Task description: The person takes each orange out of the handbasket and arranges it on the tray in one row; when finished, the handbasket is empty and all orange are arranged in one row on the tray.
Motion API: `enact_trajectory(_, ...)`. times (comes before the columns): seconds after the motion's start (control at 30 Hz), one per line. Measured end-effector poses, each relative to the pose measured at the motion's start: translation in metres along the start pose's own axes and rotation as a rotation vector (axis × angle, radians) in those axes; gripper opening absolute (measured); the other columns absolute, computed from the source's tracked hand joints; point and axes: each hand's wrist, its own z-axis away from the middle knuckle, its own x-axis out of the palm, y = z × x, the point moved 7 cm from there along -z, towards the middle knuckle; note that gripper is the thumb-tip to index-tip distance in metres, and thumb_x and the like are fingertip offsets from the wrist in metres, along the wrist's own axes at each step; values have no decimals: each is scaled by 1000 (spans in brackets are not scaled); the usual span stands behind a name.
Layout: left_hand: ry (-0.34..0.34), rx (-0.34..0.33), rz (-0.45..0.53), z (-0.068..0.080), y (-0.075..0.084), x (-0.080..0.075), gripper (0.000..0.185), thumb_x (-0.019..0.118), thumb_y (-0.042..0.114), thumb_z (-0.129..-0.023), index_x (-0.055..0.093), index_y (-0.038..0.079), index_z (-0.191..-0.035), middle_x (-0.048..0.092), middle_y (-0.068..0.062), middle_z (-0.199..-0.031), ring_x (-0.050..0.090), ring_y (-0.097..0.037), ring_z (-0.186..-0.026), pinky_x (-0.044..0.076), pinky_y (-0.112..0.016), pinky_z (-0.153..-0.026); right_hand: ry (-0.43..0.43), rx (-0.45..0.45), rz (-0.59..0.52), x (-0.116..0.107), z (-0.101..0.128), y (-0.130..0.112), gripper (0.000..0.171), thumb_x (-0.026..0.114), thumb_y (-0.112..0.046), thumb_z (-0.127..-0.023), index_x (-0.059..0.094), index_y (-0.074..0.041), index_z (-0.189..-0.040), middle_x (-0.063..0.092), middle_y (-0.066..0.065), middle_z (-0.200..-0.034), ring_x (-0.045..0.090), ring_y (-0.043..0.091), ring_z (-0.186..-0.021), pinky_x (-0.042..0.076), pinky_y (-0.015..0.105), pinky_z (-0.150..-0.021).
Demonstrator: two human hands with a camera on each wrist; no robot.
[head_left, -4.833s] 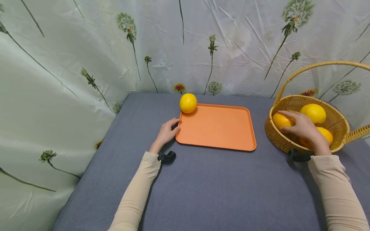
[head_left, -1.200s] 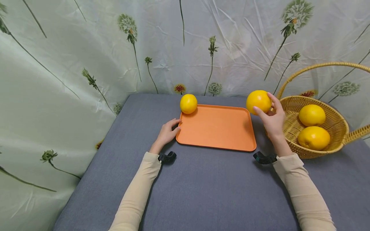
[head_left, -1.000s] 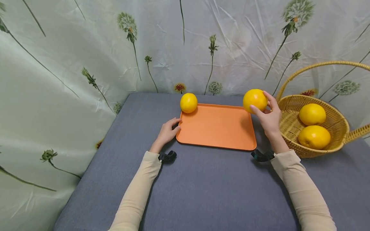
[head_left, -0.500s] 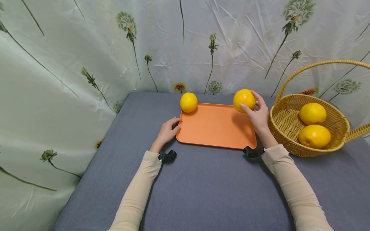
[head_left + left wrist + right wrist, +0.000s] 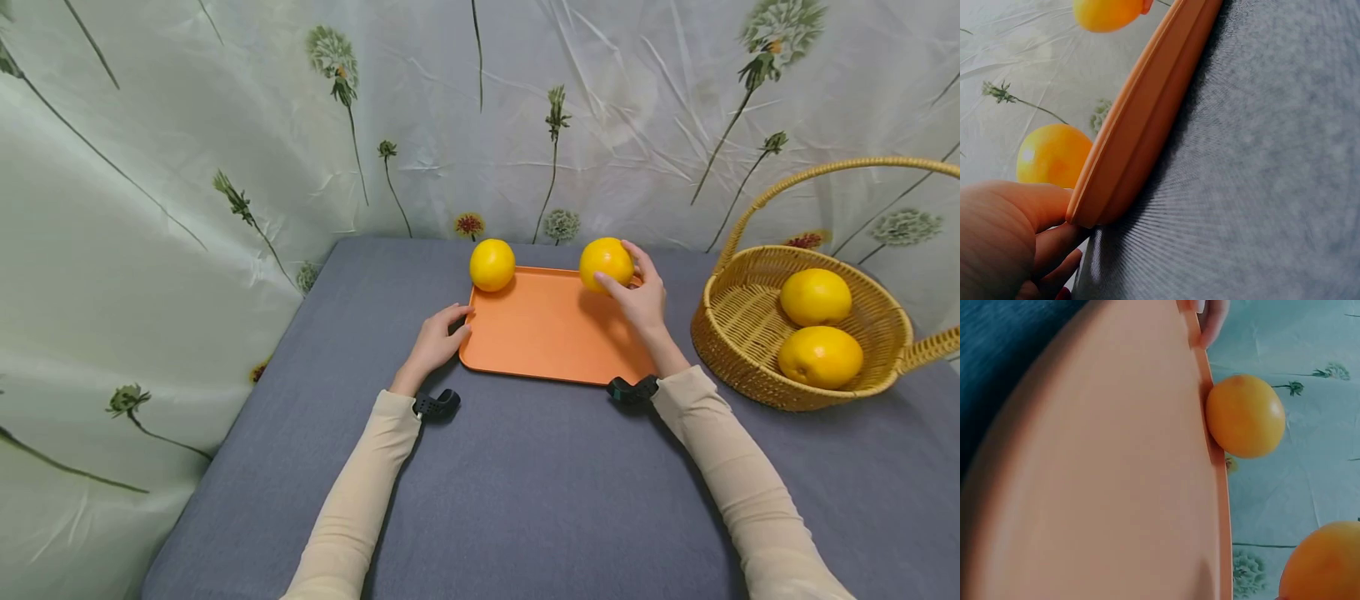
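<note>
The right hand [image 5: 643, 302] held an orange [image 5: 606, 263] in its grip, fingers and thumb curled round the fruit from the right side and behind. The fruit sat at the fingertips, over the far right part of an orange tray [image 5: 547, 337], at or just above its surface. A second orange [image 5: 492, 264] rested at the tray's far left corner, well apart from the held one. The left hand [image 5: 435, 343] lay on the grey desk [image 5: 525, 492] with relaxed fingers touching the tray's near left edge, holding nothing. To the right stood a wicker basket [image 5: 731, 333] containing two more oranges [image 5: 815, 296].
</note>
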Motion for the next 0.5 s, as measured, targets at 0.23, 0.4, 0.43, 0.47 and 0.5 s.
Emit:
enact_trajectory(0.23, -4, -10, 7, 0, 1, 0, 41, 52, 17, -94, 52, 7, -133, 50, -14, -141, 34, -28, -141, 27, -45, -117, -71, 35, 7, 15, -4, 2, 65, 68, -28, -84, 39, -24, -143, 48, 16, -137, 49, 30, -116, 45, 27, -83)
enact_trajectory(0.4, 2, -8, 10, 0, 1, 0, 41, 53, 16, -93, 53, 6, -133, 50, -15, -141, 35, -28, -140, 28, -45, -117, -112, 70, 10, 27, -7, 1, 67, 69, -27, -83, 39, -21, -143, 43, 15, -142, 46, 33, -118, 46, 43, -93)
enact_trajectory(0.43, 2, -5, 10, 0, 1, 0, 41, 53, 16, -93, 53, 6, -133, 50, -15, -141, 35, -28, -140, 28, -45, -117, -115, 74, 17, 28, -8, 1, 67, 69, -27, -83, 39, -21, -143, 43, 14, -142, 45, 33, -119, 45, 45, -94)
enact_trajectory(0.47, 3, -3, 10, 0, 1, 0, 41, 53, 16, -93, 53, 6, -133, 50, -15, -141, 35, -28, -140, 28, -45, -117, -116, 77, 23, 30, -9, 1, 67, 69, -28, -83, 39, -21, -143, 43, 13, -143, 44, 33, -119, 44, 46, -95)
enact_trajectory(0.5, 3, -1, 8, 0, 1, 0, 41, 53, 16, -93, 53, 6, -133, 50, -15, -141, 35, -29, -140, 28, -45, -117, -120, 79, 30, 32, -10, 1, 67, 69, -28, -83, 39, -21, -143, 42, 12, -144, 43, 33, -120, 43, 47, -97)
